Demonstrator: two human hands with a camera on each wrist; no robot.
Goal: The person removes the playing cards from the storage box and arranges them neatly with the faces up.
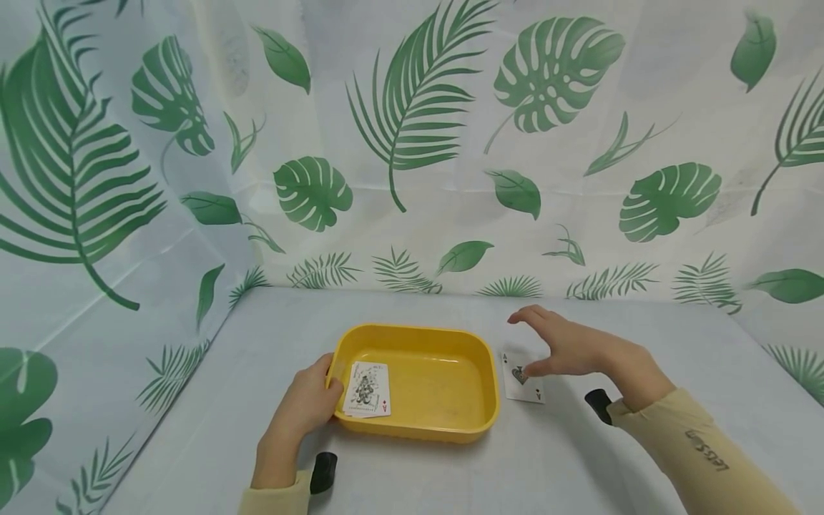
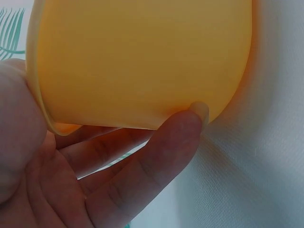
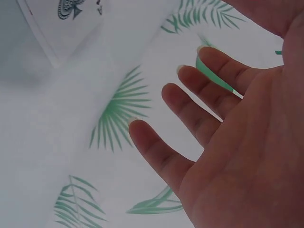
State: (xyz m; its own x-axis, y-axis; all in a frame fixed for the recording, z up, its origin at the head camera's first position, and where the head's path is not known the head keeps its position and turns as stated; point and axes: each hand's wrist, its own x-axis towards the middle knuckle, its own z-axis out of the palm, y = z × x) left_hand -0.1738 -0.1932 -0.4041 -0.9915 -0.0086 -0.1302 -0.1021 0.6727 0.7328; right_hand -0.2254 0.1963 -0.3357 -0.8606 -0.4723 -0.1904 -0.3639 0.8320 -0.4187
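A shallow yellow tray (image 1: 425,432) stands on the table, and my left hand (image 1: 304,404) grips its left end, thumb at the rim. The left wrist view shows the tray's outer wall (image 2: 142,61) close up, with fingertips against it. Inside the tray at the left lie a few playing cards (image 1: 367,390), a joker on top and a red ace's corner showing. My right hand (image 1: 573,347) hovers over an ace of spades (image 1: 531,390) lying beside the tray's right end. Its fingers are spread and hold nothing; in the right wrist view the card (image 3: 57,28) appears at the upper left, apart from the fingertips.
The table (image 1: 463,476) is covered in a pale cloth. A white curtain with green leaf prints (image 1: 412,236) hangs behind it and along the left side. Black wrist straps (image 1: 324,472) show at both sleeves.
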